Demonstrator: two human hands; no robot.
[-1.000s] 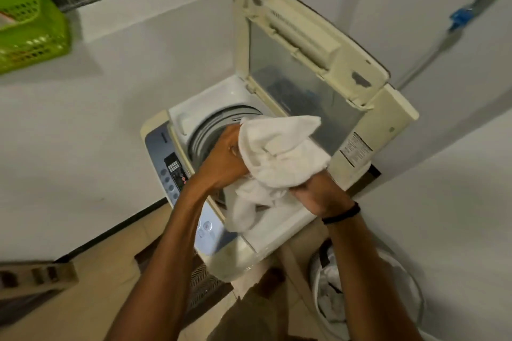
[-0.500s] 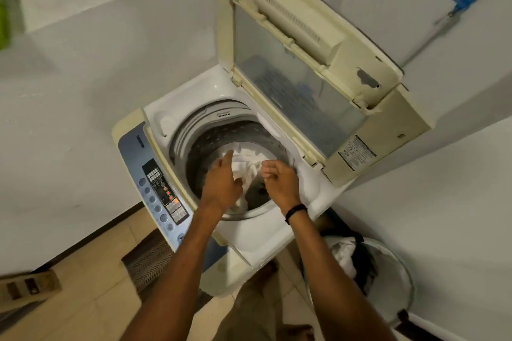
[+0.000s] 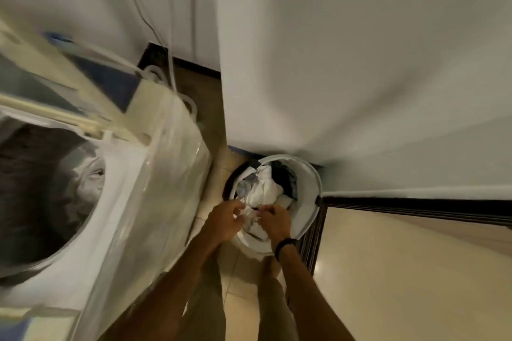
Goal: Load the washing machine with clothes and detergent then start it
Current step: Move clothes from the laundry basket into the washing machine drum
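White walls stand over a shiny floor, where a round bucket (image 3: 311,185) full of clothes (image 3: 263,188) sits just beside the washing machine (image 3: 133,196). The left hand (image 3: 225,220) and right hand (image 3: 274,220) both curl their fingers and pinch some of the clothes at the near rim. These clothes look soft, light and floppy. Grabbing a big bunch in the middle should stop bits from dangling.

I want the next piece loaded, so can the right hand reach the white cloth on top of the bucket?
Probably yes: the right hand is at the bucket's near rim, and the white cloth lies uncovered on top of the pile, nothing between them.
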